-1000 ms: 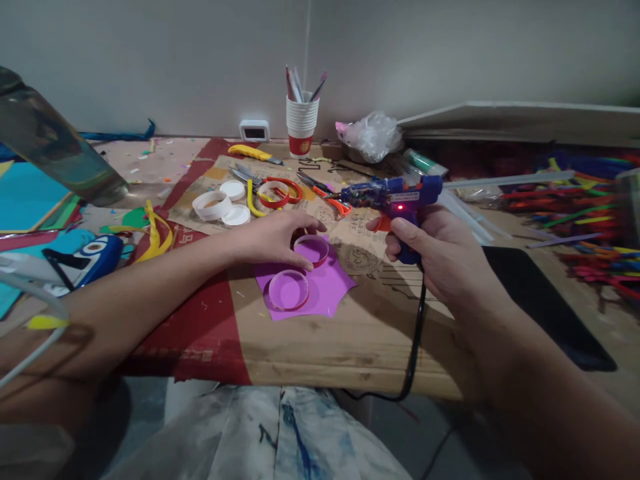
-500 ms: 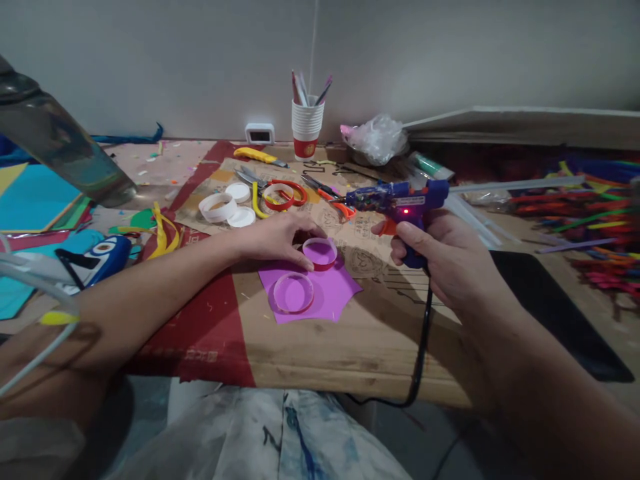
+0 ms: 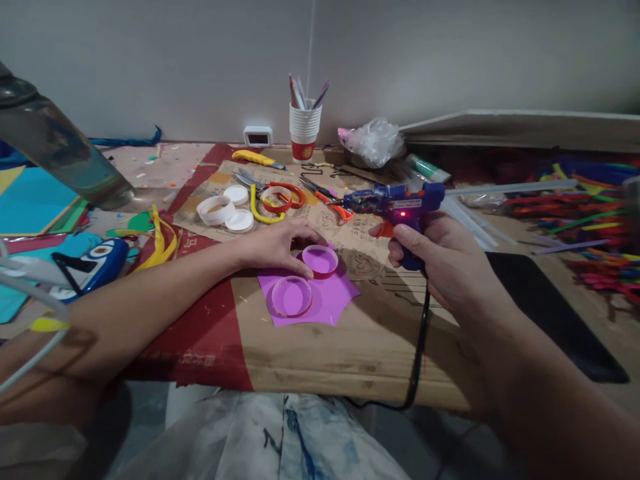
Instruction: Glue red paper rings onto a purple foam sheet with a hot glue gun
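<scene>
A purple foam sheet (image 3: 333,301) lies on the cardboard-covered table, with a clear plastic ring (image 3: 291,296) and a red ring (image 3: 321,260) standing on it. My left hand (image 3: 277,245) rests on the sheet, its fingers curled round the left side of the red ring. My right hand (image 3: 440,257) grips the handle of a blue glue gun (image 3: 395,200) above the table, right of the rings. The gun's nozzle points left, its red light glows, and a clear glue stick juts out behind it. A black cord (image 3: 417,357) hangs down over the table edge.
White rings (image 3: 216,209), red and yellow rings (image 3: 280,197), scissors (image 3: 325,194) and a yellow knife (image 3: 257,158) lie behind the sheet. A paper cup of pens (image 3: 304,129) stands at the wall. Coloured sticks (image 3: 595,220) fill the right side. A dark mat (image 3: 555,313) lies at right.
My hands have hardly moved. The view has shifted slightly, and the glue gun stays held at the same spot right of the red ring.
</scene>
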The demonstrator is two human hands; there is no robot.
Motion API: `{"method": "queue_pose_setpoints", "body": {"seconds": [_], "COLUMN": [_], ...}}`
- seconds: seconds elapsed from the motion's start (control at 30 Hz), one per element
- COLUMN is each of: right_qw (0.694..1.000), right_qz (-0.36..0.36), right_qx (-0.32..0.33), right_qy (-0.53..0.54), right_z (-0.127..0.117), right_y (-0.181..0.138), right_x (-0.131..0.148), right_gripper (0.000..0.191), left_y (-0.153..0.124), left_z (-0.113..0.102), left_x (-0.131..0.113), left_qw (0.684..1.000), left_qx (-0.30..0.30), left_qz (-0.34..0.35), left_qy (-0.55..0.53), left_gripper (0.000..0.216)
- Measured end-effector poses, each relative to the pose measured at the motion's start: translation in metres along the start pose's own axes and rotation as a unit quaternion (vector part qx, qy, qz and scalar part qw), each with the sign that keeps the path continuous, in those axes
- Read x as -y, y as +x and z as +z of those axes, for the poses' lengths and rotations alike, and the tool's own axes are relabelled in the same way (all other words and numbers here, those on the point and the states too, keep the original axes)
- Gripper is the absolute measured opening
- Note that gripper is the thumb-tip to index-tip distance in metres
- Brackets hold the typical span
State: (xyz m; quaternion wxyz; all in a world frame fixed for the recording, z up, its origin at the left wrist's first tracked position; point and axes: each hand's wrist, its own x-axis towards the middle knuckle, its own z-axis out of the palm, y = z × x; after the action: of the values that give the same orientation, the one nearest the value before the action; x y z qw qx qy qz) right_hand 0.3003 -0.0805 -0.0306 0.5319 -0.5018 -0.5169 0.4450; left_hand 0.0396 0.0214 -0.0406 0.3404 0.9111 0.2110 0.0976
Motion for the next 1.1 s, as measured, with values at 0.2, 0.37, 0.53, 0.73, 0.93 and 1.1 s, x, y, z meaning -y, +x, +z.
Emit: {"method": "queue_pose_setpoints", "body": {"seconds": [0.2,0.37,0.53,0.73,0.93,1.1], "right_qw": [1.000,1.000,1.000,1.000,1.000,1.000], "right_qz": [-0.008,-0.001,-0.002,-0.007,0.001,-0.006], "right_qx": [-0.003,-0.002,-0.003,-0.001,0.003,0.004], "right_qy": [0.004,0.003,0.007,0.008,-0.007,-0.014], "right_z": [0.000,0.000,0.001,0.002,0.001,-0.002], "right_y": [0.000,-0.001,0.000,0.000,-0.001,0.001], "right_x": [0.001,0.001,0.000,0.002,0.002,0.000], "right_gripper": [0.027,0.026,0.026,0.028,0.027,0.029], "left_y": [-0.001,-0.003,-0.003,-0.002,-0.002,-0.001], "left_z": [-0.001,-0.008,-0.012,-0.009,-0.006,-0.003], "left_x": [0.001,-0.002,-0.002,0.000,0.000,0.000], "left_qw": [1.000,0.999,0.998,0.998,0.999,0.999], "left_qx": [0.008,0.035,0.060,0.048,0.037,0.026], "left_qz": [0.012,0.009,0.012,0.027,0.024,0.032], "left_qy": [0.004,-0.015,-0.024,-0.020,-0.004,-0.009], "left_gripper": [0.055,0.057,0.057,0.057,0.065,0.059]}}
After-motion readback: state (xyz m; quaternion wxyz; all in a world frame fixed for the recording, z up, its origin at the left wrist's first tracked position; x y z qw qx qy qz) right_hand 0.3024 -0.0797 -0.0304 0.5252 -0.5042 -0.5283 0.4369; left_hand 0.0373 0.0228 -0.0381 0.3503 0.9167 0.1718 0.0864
